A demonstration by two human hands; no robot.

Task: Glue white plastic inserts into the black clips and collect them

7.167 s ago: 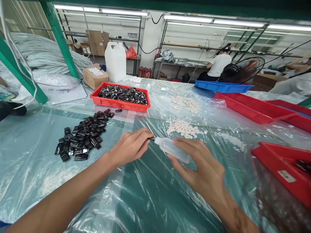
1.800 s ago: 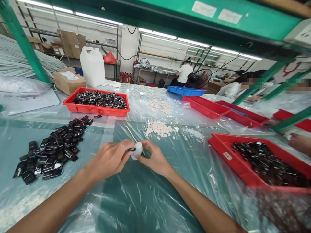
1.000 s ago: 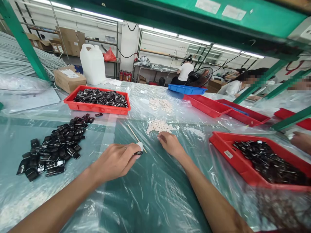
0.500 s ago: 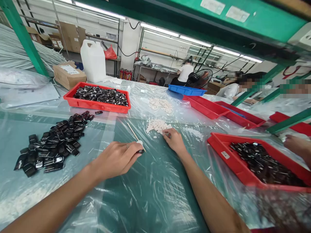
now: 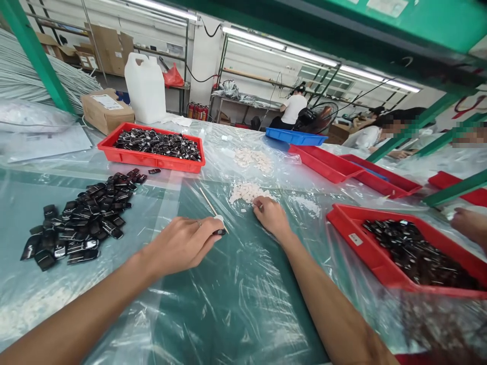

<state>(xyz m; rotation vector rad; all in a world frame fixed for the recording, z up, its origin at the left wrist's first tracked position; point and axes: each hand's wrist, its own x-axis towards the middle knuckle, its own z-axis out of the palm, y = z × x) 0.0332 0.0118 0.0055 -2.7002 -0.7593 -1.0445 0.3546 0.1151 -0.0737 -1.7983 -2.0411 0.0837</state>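
Note:
My left hand [image 5: 188, 241] is closed on a small black piece [image 5: 219, 232], beside a thin wooden stick [image 5: 207, 201] on the plastic-covered table. A small white round thing [image 5: 218, 218] shows at its fingertips. My right hand [image 5: 271, 215] has its fingers pinched at the near edge of a pile of small white pieces [image 5: 243, 192]; what they hold, if anything, is hidden. On the left lies a heap of black pieces [image 5: 91, 218]. Behind it stands a red tray [image 5: 152, 162] full of black pieces.
Another red tray [image 5: 357, 243] with black pieces stands at the right, near another person's hand [image 5: 470, 225]. More white pieces [image 5: 253, 158] lie farther back. A blue tray [image 5: 297, 137], a white jug [image 5: 145, 88] and a cardboard box [image 5: 107, 111] stand at the back.
The camera view has shifted slightly. My left hand stays beside the stick, with the black piece showing more clearly. The fingers of my right hand have curled in slightly at the white pile.

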